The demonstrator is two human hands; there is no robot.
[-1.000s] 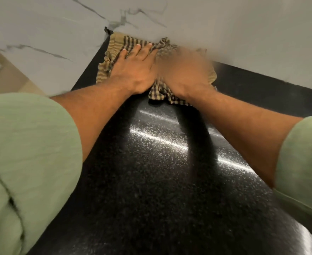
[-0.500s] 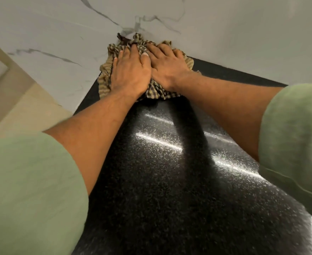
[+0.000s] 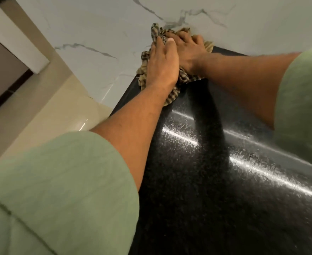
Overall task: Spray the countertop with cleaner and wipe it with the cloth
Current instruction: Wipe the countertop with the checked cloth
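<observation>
A tan and dark checked cloth (image 3: 171, 97) lies bunched at the far left corner of the black speckled countertop (image 3: 197, 172), against the white marble wall. My left hand (image 3: 162, 65) presses down on the cloth with its fingers gathered over it. My right hand (image 3: 189, 48) lies beside and partly under the left one, fingers curled into the cloth next to the wall. Most of the cloth is hidden under the two hands. No spray bottle is in view.
The white marble wall (image 3: 96, 30) with grey veins runs along the far side. The countertop's left edge (image 3: 122, 102) drops to a beige tiled floor (image 3: 41, 122). A dark door and white frame (image 3: 17, 43) stand at the far left.
The flat, spread cloth has been gathered into a bunch at the wall corner. Both hands have closed together over it, and the view has swung so the floor shows at left.
</observation>
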